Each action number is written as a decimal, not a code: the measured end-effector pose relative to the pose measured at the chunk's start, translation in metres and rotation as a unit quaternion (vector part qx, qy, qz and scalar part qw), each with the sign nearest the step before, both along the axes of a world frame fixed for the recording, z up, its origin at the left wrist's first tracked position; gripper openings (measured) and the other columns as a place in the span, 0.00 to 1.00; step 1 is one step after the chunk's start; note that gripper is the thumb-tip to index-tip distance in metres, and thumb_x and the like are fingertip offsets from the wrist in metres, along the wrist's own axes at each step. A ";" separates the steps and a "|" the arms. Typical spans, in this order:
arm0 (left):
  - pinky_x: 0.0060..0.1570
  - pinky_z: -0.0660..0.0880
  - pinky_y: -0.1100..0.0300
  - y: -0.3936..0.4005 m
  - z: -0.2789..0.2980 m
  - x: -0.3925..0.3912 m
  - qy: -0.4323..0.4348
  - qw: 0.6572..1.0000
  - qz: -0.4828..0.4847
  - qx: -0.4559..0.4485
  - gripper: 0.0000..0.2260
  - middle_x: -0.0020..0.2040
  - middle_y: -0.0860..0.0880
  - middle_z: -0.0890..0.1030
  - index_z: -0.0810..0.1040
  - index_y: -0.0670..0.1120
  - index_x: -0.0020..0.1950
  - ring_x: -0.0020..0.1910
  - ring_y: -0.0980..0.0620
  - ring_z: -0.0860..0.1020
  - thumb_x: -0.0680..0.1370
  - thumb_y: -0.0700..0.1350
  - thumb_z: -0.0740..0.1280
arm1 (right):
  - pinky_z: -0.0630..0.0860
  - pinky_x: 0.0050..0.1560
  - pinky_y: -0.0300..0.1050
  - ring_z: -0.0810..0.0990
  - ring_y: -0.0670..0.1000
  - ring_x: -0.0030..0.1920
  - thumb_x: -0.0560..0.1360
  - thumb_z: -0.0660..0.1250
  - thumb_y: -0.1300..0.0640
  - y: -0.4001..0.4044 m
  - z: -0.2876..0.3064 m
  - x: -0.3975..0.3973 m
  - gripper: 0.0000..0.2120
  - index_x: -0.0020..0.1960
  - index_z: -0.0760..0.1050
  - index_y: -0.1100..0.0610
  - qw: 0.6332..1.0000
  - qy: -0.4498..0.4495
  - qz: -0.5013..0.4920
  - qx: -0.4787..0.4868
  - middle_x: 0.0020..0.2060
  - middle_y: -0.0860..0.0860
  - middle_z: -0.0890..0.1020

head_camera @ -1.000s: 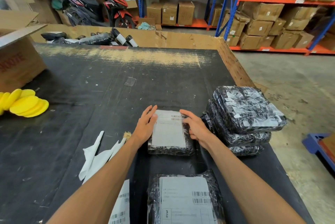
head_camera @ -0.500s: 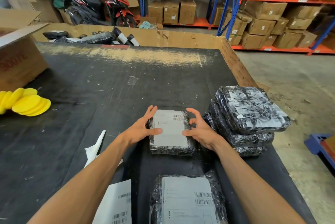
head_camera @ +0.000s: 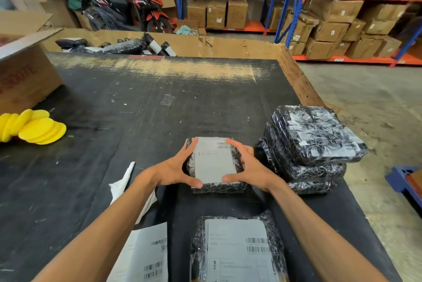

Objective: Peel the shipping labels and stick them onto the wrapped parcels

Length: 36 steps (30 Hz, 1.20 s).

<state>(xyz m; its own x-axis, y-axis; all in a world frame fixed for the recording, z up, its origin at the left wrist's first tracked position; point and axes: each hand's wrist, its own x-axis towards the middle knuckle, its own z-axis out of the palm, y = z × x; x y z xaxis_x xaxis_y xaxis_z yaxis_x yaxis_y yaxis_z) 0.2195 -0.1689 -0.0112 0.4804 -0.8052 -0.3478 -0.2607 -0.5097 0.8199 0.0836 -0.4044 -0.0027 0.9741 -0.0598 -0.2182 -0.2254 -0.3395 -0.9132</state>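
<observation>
Centrally, in the head view, I see a small black film-wrapped parcel (head_camera: 217, 187) lying on the black table top (head_camera: 137, 103), a white shipping label (head_camera: 214, 160) stuck to its upper face. My left hand (head_camera: 175, 171) grips its left edge, thumb at the near corner, fingers curled over the far corner. My right hand (head_camera: 250, 171) mirrors this on the right edge. Just right stands a stack of black wrapped parcels (head_camera: 312, 144). Nearer me lies a larger labelled black parcel (head_camera: 237, 249); beside it, left, a loose sheet of barcode labels (head_camera: 146, 256) and white backing scraps (head_camera: 125, 179). Yellow round foam pads (head_camera: 34, 127) sit far left, near a brown cardboard box (head_camera: 22, 73).
</observation>
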 end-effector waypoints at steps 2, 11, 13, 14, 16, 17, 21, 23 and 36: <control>0.77 0.42 0.52 -0.001 -0.001 -0.001 0.009 1.000 0.003 -0.014 0.63 0.78 0.59 0.34 0.36 0.65 0.76 0.77 0.59 0.39 0.59 0.58 0.81 | 0.55 0.78 0.50 0.60 0.50 0.72 0.63 0.83 0.57 -0.002 0.001 -0.001 0.53 0.76 0.55 0.35 1.000 0.004 0.011 0.000 0.69 0.48 0.58; 0.78 0.45 0.46 0.003 0.010 -0.005 0.085 0.996 0.005 -0.005 0.57 0.79 0.60 0.37 0.36 0.67 0.76 0.78 0.56 0.43 0.67 0.44 0.78 | 0.77 0.57 0.47 0.66 0.58 0.69 0.69 0.66 0.81 -0.001 0.002 -0.013 0.53 0.78 0.47 0.41 0.986 0.050 -0.020 0.158 0.76 0.52 0.55; 0.77 0.44 0.48 0.002 0.017 -0.006 0.094 0.995 0.008 0.023 0.56 0.77 0.60 0.33 0.34 0.67 0.75 0.78 0.56 0.39 0.69 0.42 0.75 | 0.72 0.65 0.47 0.61 0.57 0.75 0.73 0.68 0.74 -0.001 0.002 -0.014 0.51 0.80 0.43 0.45 0.988 0.080 -0.025 0.132 0.79 0.52 0.53; 0.77 0.43 0.49 0.002 0.019 -0.007 0.095 0.995 0.015 0.032 0.55 0.77 0.60 0.32 0.34 0.67 0.75 0.78 0.56 0.38 0.69 0.41 0.74 | 0.66 0.71 0.48 0.57 0.56 0.77 0.74 0.70 0.69 0.000 0.001 -0.016 0.50 0.81 0.41 0.48 0.988 0.102 -0.027 0.109 0.80 0.53 0.51; 0.77 0.42 0.45 0.004 0.020 -0.012 0.089 0.995 0.043 0.031 0.55 0.78 0.59 0.35 0.35 0.68 0.75 0.78 0.56 0.38 0.68 0.41 0.74 | 0.58 0.77 0.49 0.55 0.53 0.80 0.76 0.72 0.60 0.000 0.000 -0.017 0.48 0.82 0.41 0.54 0.988 0.130 -0.032 0.071 0.81 0.54 0.52; 0.77 0.42 0.43 0.006 0.019 -0.016 0.087 0.993 0.072 0.026 0.55 0.79 0.58 0.39 0.36 0.69 0.74 0.78 0.55 0.39 0.67 0.43 0.75 | 0.59 0.76 0.47 0.57 0.52 0.79 0.76 0.72 0.58 -0.001 0.001 -0.017 0.46 0.82 0.45 0.56 0.989 0.136 -0.034 0.054 0.79 0.54 0.57; 0.77 0.53 0.46 0.009 0.022 -0.041 0.084 0.980 0.177 -0.013 0.53 0.78 0.56 0.60 0.38 0.61 0.78 0.76 0.52 0.60 0.70 0.38 0.74 | 0.66 0.68 0.38 0.71 0.47 0.70 0.75 0.71 0.64 0.005 0.018 -0.019 0.32 0.76 0.63 0.55 0.990 0.131 -0.027 0.055 0.69 0.45 0.74; 0.75 0.57 0.50 0.007 0.028 -0.055 0.062 0.978 0.196 -0.047 0.49 0.74 0.58 0.63 0.43 0.56 0.80 0.70 0.57 0.64 0.73 0.33 0.72 | 0.59 0.75 0.46 0.64 0.49 0.76 0.73 0.71 0.62 0.009 0.023 -0.021 0.40 0.80 0.56 0.54 0.991 0.116 -0.030 0.058 0.76 0.47 0.67; 0.61 0.73 0.56 0.050 0.127 -0.130 0.031 0.955 0.241 -0.172 0.43 0.66 0.49 0.74 0.54 0.50 0.80 0.61 0.51 0.77 0.72 0.41 0.76 | 0.70 0.60 0.37 0.75 0.41 0.63 0.79 0.67 0.58 0.058 0.117 -0.115 0.18 0.67 0.71 0.46 0.992 -0.049 -0.076 0.086 0.60 0.38 0.76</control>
